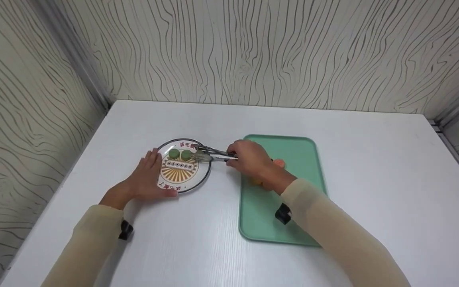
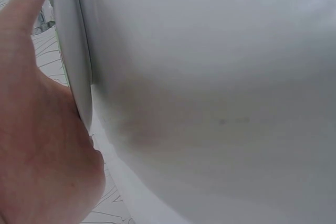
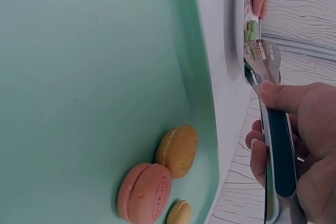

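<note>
In the head view, my left hand [image 1: 146, 175] rests at the left rim of a round printed plate [image 1: 202, 175], fingers straight along the rim and thumb at the near edge. On the plate are two green macarons [image 1: 173, 153] side by side. My right hand [image 1: 249, 157] holds metal tongs with dark handles [image 3: 282, 150], their slotted heads over the plate's right side. The tips are beside the right green macaron [image 1: 186, 155]; I cannot tell whether they touch it. In the left wrist view the thumb side of the hand lies against the plate's edge.
A green tray [image 1: 265, 223] lies right of the plate, under my right forearm. On it are a pink macaron [image 3: 144, 192], an orange one [image 3: 178, 150] and a pale yellow one [image 3: 179, 213]. Wood-grain patterned panels [image 1: 245, 56] stand behind the white table [image 1: 197, 247].
</note>
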Available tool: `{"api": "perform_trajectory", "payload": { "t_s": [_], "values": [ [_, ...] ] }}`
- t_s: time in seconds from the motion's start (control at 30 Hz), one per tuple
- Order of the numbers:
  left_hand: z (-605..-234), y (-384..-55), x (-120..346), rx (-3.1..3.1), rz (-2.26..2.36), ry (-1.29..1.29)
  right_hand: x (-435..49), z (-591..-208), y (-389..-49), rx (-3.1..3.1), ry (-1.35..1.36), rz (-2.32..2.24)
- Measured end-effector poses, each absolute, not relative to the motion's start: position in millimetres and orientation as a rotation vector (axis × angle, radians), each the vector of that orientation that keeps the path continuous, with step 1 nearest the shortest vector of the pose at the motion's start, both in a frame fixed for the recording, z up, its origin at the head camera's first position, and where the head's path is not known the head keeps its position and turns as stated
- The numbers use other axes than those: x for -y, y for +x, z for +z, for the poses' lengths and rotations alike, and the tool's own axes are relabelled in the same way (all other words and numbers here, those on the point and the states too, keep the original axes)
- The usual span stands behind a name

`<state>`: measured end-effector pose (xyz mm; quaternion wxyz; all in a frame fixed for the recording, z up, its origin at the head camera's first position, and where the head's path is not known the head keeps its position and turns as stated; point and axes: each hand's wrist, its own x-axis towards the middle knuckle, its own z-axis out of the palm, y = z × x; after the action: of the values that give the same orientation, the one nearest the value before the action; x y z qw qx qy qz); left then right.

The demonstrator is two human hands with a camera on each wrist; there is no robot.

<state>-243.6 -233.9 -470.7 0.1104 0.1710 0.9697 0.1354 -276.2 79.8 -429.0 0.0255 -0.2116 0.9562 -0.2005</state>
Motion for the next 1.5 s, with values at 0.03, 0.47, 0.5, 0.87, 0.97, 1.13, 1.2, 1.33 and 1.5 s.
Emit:
{"api": "perform_trajectory", "payload": {
  "t_s": [0.03, 0.47, 0.5, 0.87, 0.97, 1.13, 1.2, 1.33, 1.5],
  "values": [
    [-470.8, -243.7, 233.8, -2.846, 0.397, 0.500, -79.9, -429.2, -276.0, -2.956, -0.653, -0.621],
    [-471.6, -245.3, 233.9, -2.845, 0.362, 0.513, -79.3, -428.4, -273.9, -2.975, -0.639, -0.567],
    [-471.4, -245.2, 233.9, -2.844, 0.365, 0.514, -79.2, -428.1, -273.7, -2.974, -0.639, -0.565],
    [-469.5, -244.3, 233.4, -2.826, 0.381, 0.498, -81.5, -424.6, -273.3, -2.986, -0.650, -0.506],
    [-469.5, -244.2, 233.3, -2.826, 0.379, 0.497, -83.7, -423.8, -272.8, -2.992, -0.654, -0.498],
    [-470.4, -244.6, 233.2, -2.829, 0.378, 0.492, -89.5, -422.4, -272.7, -3.006, -0.688, -0.471],
    [-470.7, -244.8, 233.2, -2.830, 0.382, 0.489, -92.1, -421.6, -272.7, -3.012, -0.704, -0.458],
    [-470.7, -244.7, 233.4, -2.835, 0.388, 0.498, -97.5, -419.4, -271.6, -3.019, -0.693, -0.461],
    [-470.4, -244.5, 233.7, -2.842, 0.394, 0.512, -101.8, -414.6, -267.2, -3.009, -0.646, -0.497]
  ]
}}
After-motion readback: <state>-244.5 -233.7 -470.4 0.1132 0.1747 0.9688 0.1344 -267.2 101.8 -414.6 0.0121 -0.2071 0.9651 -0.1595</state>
